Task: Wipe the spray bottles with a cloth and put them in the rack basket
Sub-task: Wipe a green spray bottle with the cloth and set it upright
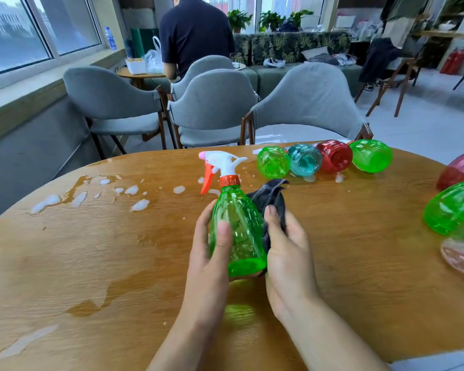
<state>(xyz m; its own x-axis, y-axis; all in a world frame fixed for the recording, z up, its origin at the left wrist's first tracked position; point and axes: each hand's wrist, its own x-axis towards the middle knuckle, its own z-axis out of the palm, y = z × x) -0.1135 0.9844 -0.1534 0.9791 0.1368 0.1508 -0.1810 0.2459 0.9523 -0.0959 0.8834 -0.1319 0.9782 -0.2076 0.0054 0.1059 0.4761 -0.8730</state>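
A green spray bottle (241, 231) with a white and orange trigger head is held above the round wooden table (91, 250). My left hand (208, 253) grips its body from the left, thumb across the front. My right hand (287, 247) holds a dark grey cloth (269, 199) against the bottle's right side. Several other bottles lie on their sides along the far edge: green (273, 162), blue (305, 159), red (334, 155) and green (371, 155). More bottles lie at the right edge: red (458, 168), green (452, 207), pink (462, 254). No rack basket is in view.
Puddles and white foam patches (78, 196) lie on the table's left half. Grey chairs (212, 108) stand behind the table, and a person in a dark shirt (196, 33) stands beyond them at a small table.
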